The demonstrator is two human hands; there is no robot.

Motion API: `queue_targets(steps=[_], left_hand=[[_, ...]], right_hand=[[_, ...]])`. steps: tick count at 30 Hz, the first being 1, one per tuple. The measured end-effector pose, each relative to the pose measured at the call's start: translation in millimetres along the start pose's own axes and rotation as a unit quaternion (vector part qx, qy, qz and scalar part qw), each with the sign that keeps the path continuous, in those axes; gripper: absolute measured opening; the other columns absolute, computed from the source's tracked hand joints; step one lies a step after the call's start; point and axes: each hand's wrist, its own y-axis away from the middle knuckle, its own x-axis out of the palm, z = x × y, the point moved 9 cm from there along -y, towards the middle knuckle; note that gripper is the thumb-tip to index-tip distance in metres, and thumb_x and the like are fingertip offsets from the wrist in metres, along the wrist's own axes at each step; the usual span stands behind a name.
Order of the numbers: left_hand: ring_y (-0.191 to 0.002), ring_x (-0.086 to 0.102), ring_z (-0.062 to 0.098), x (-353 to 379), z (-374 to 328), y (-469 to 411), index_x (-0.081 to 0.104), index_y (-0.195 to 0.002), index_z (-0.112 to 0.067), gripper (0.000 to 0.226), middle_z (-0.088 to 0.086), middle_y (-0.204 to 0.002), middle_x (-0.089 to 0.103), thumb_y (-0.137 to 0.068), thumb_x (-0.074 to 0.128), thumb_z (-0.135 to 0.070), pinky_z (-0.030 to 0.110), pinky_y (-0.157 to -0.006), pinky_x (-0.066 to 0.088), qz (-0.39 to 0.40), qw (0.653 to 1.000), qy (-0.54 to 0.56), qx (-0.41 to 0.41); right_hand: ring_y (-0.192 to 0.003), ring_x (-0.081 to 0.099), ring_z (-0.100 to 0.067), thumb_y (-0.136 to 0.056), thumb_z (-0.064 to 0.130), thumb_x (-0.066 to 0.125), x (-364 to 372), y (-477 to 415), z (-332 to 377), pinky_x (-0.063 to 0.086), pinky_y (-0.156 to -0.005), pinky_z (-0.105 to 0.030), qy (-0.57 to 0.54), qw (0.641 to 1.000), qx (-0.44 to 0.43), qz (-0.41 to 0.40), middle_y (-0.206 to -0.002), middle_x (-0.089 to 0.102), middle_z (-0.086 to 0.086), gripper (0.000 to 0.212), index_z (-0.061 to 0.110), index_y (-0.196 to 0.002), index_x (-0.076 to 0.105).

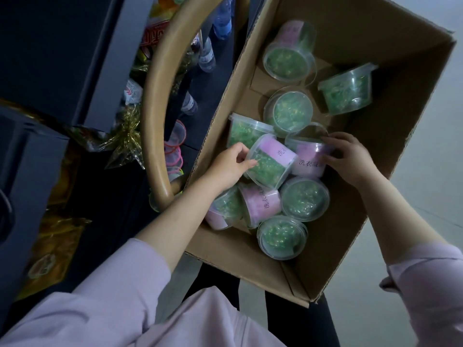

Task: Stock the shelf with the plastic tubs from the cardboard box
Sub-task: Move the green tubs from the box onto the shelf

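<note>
An open cardboard box (375,126) holds several clear plastic tubs of green beads with pink labels. My left hand (229,165) grips the rim of one tub lying on its side (269,162) in the middle of the box. Beside it, my right hand (350,157) curls round a second tub (309,159), fingers over its rim and lid. More tubs lie loose around them: some upright (304,199), (281,236), (288,113), others tipped (347,90), (288,53). The dark shelf (82,58) stands to the left of the box.
A curved wooden chair back (155,101) rises between the box and the shelf. Behind it are water bottles (206,56), gold-wrapped packets (127,136) and stacked clear cups with pink rims (175,146). Pale floor (426,171) lies to the right of the box.
</note>
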Motion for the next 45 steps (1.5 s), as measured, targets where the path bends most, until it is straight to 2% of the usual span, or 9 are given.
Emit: queue_targets(steps=[7,11,17,22,26,33,37,40,45], left_hand=[[-0.100,0.060,0.014,-7.3,1.1,20.5,0.059,-0.094,-0.019,0.008,-0.002,-0.103,0.065,-0.089,0.064,-0.020,0.024,-0.084,0.046,-0.049,0.999,0.016,0.016],[-0.097,0.062,0.013,-14.4,-11.1,51.8,0.063,-0.110,-0.012,0.021,0.000,-0.106,0.067,-0.090,0.063,-0.018,0.016,-0.082,0.047,-0.080,0.996,0.009,0.035],[-0.091,0.063,0.007,-16.2,-57.6,120.3,0.065,-0.109,-0.017,0.020,-0.005,-0.100,0.069,-0.089,0.064,-0.020,0.011,-0.077,0.046,-0.134,0.988,0.009,0.072],[-0.096,0.065,0.007,-21.6,-121.2,221.1,0.064,-0.109,-0.035,0.021,-0.009,-0.102,0.070,-0.088,0.062,-0.032,0.029,-0.087,0.052,-0.227,0.966,0.057,0.105],[-0.097,0.063,-0.003,-46.0,-173.4,334.8,0.062,-0.113,-0.040,0.031,-0.021,-0.104,0.068,-0.085,0.055,-0.049,0.015,-0.081,0.049,-0.347,0.925,0.070,0.140],[-0.099,0.055,-0.016,-84.4,-198.1,536.8,0.058,-0.104,-0.054,0.019,-0.039,-0.104,0.060,-0.089,0.055,-0.042,0.000,-0.074,0.039,-0.557,0.809,0.079,0.170],[-0.090,0.057,-0.016,-98.3,-181.1,637.5,0.055,-0.100,-0.059,0.025,-0.040,-0.099,0.061,-0.091,0.056,-0.035,0.002,-0.068,0.041,-0.630,0.755,0.056,0.171],[-0.093,0.060,-0.011,-99.1,-153.3,698.4,0.058,-0.103,-0.055,0.021,-0.032,-0.102,0.064,-0.091,0.055,-0.038,0.005,-0.071,0.044,-0.653,0.736,0.053,0.172],[-0.097,0.059,-0.008,-99.7,-99.3,793.2,0.061,-0.102,-0.052,0.024,-0.028,-0.104,0.065,-0.090,0.059,-0.032,0.002,-0.075,0.039,-0.686,0.707,0.047,0.167]], right_hand=[[-0.128,0.033,-0.031,-0.076,0.023,0.079,-12.6,-0.4,6.0,0.027,-0.101,-0.023,0.045,0.996,-0.036,-0.065,-0.142,0.041,-0.005,0.033,0.009,-0.105,0.074],[-0.117,0.048,-0.035,-0.082,0.027,0.074,-26.5,19.7,26.8,0.037,-0.101,-0.044,0.074,0.987,-0.110,-0.086,-0.129,0.055,-0.012,0.031,0.010,-0.107,0.073],[-0.075,0.059,-0.019,-0.085,0.034,0.069,-94.1,57.8,43.7,0.045,-0.068,-0.024,-0.121,0.979,-0.140,-0.086,-0.090,0.061,-0.004,0.035,0.008,-0.108,0.072],[-0.076,0.057,-0.016,-0.087,0.031,0.066,-185.4,123.9,101.7,0.043,-0.069,-0.021,-0.138,0.951,-0.264,-0.088,-0.088,0.061,0.000,0.018,0.017,-0.094,0.074],[-0.086,0.054,-0.009,-0.091,0.026,0.061,-249.8,186.6,174.7,0.035,-0.075,-0.004,-0.105,0.916,-0.372,-0.104,-0.100,0.060,0.003,0.020,0.015,-0.102,0.072],[-0.101,0.054,0.009,-0.088,0.041,0.052,-287.9,323.8,317.3,0.036,-0.084,-0.005,-0.086,0.807,-0.576,-0.092,-0.139,0.039,0.008,0.022,0.024,-0.093,0.064],[-0.128,0.046,-0.016,-0.087,0.045,0.053,-274.5,402.1,382.8,0.039,-0.102,-0.033,-0.073,0.739,-0.664,-0.085,-0.158,0.012,0.009,0.038,0.014,-0.101,0.069],[-0.141,0.027,-0.023,-0.089,0.043,0.056,-256.0,461.9,415.3,0.026,-0.110,-0.037,-0.051,0.687,-0.716,-0.116,-0.158,0.018,0.004,0.034,0.014,-0.098,0.071],[-0.109,0.041,-0.028,-0.087,0.043,0.057,-219.3,554.5,452.1,0.019,-0.095,-0.018,-0.020,0.639,-0.744,-0.195,-0.121,0.053,-0.008,0.038,0.011,-0.090,0.076]])
